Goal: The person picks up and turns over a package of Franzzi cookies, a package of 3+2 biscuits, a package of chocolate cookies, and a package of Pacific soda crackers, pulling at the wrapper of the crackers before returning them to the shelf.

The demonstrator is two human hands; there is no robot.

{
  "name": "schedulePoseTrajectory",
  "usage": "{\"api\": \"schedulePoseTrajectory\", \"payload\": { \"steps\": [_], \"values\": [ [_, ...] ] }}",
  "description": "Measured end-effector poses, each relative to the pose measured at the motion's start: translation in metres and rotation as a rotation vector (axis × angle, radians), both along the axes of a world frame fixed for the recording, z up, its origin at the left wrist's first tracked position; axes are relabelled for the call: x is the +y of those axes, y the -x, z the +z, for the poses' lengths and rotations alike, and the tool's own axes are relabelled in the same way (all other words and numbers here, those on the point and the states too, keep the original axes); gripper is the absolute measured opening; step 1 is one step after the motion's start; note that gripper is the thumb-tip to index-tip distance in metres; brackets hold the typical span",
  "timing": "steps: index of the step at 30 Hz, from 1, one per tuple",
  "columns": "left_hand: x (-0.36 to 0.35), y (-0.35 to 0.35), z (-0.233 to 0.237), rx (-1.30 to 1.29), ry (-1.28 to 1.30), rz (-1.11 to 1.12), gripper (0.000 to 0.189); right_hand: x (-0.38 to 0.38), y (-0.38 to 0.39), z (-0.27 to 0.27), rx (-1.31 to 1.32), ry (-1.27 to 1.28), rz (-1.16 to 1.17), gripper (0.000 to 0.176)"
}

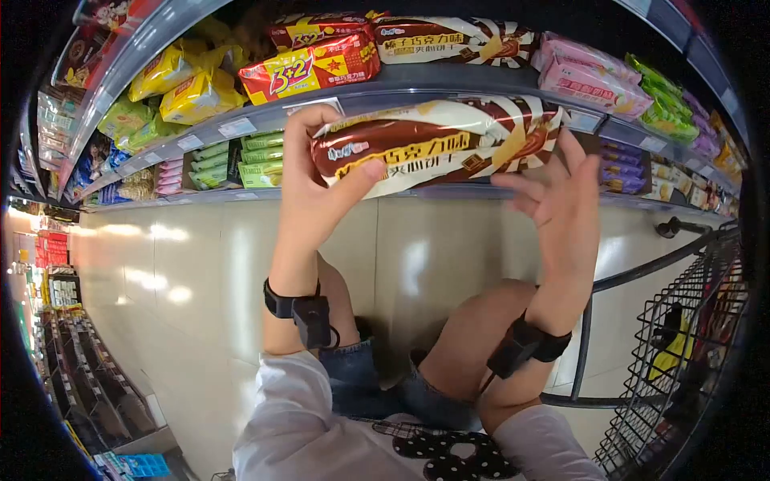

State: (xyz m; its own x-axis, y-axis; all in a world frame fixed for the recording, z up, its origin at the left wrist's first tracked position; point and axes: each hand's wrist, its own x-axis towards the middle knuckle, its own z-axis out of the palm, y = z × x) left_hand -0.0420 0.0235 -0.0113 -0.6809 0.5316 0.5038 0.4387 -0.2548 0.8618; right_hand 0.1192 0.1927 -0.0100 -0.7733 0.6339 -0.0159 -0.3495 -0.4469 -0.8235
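Note:
A long brown-and-cream pack of chocolate sandwich biscuits is held nearly level in front of the shelf. My left hand is closed around its left end, thumb across the printed front and the other fingers behind. At the right end is my right hand, its fingers apart and slightly blurred. One finger reaches up by the pack's end and seems to touch it. A similar brown biscuit pack lies on the shelf behind.
Red-and-yellow 3+2 packs, yellow packs and pink packs share the upper shelf. Green boxes and purple packs sit lower. A black wire shopping cart stands at my right, on the tiled floor.

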Motion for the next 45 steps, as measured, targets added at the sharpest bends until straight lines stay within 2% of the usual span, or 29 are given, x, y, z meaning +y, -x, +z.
{"api": "schedulePoseTrajectory", "payload": {
  "steps": [1,2,3,5,6,7,14,16,17,18,20,22,23,24,25,26,29,34,35,36,38,40,42,44,45],
  "values": [
    [-0.002,-0.005,0.006,-0.241,0.014,-0.035,0.047,-0.007,0.002,0.005,-0.086,-0.111,-0.076,0.045],
    [-0.004,-0.009,0.01,-0.484,0.029,-0.071,0.046,-0.007,0.003,0.003,-0.094,-0.111,-0.068,0.045],
    [-0.004,-0.007,0.009,-0.522,0.028,-0.065,0.042,-0.006,0.005,0.001,-0.141,-0.154,-0.106,0.04],
    [-0.009,-0.007,0.01,-0.553,0.036,-0.1,0.041,-0.01,0.011,0.003,-0.199,-0.194,-0.178,0.029],
    [-0.01,-0.006,0.011,-0.574,0.044,-0.142,0.039,-0.01,0.013,0.002,-0.201,-0.196,-0.177,0.029],
    [-0.008,-0.009,0.011,-0.57,0.039,-0.093,0.036,-0.011,0.014,0.001,-0.19,-0.182,-0.196,0.029],
    [-0.011,-0.009,0.005,-0.553,0.027,-0.169,0.039,-0.012,0.02,-0.006,-0.156,-0.103,-0.349,0.029],
    [-0.012,-0.006,0.005,-0.549,-0.029,-0.183,0.047,-0.015,0.024,-0.005,-0.165,-0.109,-0.346,0.03],
    [-0.014,-0.006,0.008,-0.605,-0.088,-0.206,0.062,-0.016,0.025,-0.005,-0.171,-0.107,-0.339,0.032],
    [-0.015,-0.004,0.005,-0.61,-0.092,-0.208,0.062,-0.014,0.024,-0.006,-0.176,-0.112,-0.34,0.032],
    [-0.016,0.0,-0.004,-0.391,-0.292,-0.463,0.075,-0.009,0.022,-0.011,-0.124,-0.13,-0.236,0.036],
    [-0.018,-0.001,-0.002,-0.397,-0.237,-0.392,0.08,-0.003,0.018,-0.015,-0.086,-0.099,-0.155,0.043],
    [-0.019,0.001,-0.002,-0.407,-0.167,-0.365,0.076,-0.001,0.017,-0.018,-0.045,-0.067,-0.071,0.05],
    [-0.021,0.003,-0.002,-0.417,-0.097,-0.335,0.072,0.0,0.017,-0.022,-0.045,-0.063,-0.066,0.05],
    [-0.022,0.003,-0.001,-0.417,-0.097,-0.359,0.06,0.001,0.016,-0.027,0.008,-0.111,-0.054,0.052],
    [-0.023,0.004,-0.001,-0.417,-0.097,-0.353,0.06,0.001,0.017,-0.029,0.06,-0.16,-0.041,0.054],
    [-0.024,0.002,0.0,-0.494,-0.055,-0.312,0.043,-0.002,0.024,-0.027,0.087,-0.215,-0.034,0.057],
    [-0.023,0.003,-0.004,-0.486,-0.028,-0.263,0.039,-0.005,0.031,-0.027,0.095,-0.148,-0.11,0.053],
    [-0.023,0.003,-0.004,-0.498,-0.02,-0.247,0.038,-0.004,0.03,-0.026,0.078,-0.19,-0.084,0.058],
    [-0.022,0.003,-0.004,-0.499,-0.02,-0.248,0.038,-0.004,0.029,-0.026,0.06,-0.231,-0.059,0.063],
    [-0.021,0.004,-0.007,-0.426,0.107,-0.144,0.07,-0.006,0.031,-0.027,0.096,-0.201,-0.061,0.064],
    [-0.023,0.008,-0.011,-0.419,0.091,-0.181,0.069,-0.005,0.031,-0.03,0.134,-0.171,-0.06,0.066],
    [-0.025,0.013,-0.026,-0.411,0.077,-0.212,0.068,-0.004,0.028,-0.034,0.208,-0.088,-0.079,0.054],
    [-0.025,0.019,-0.054,-0.33,0.011,0.057,0.061,-0.009,0.032,-0.029,0.14,-0.053,-0.137,0.051],
    [-0.025,0.018,-0.051,-0.329,0.015,0.06,0.061,-0.011,0.033,-0.026,0.07,-0.018,-0.196,0.048]
  ]
}}
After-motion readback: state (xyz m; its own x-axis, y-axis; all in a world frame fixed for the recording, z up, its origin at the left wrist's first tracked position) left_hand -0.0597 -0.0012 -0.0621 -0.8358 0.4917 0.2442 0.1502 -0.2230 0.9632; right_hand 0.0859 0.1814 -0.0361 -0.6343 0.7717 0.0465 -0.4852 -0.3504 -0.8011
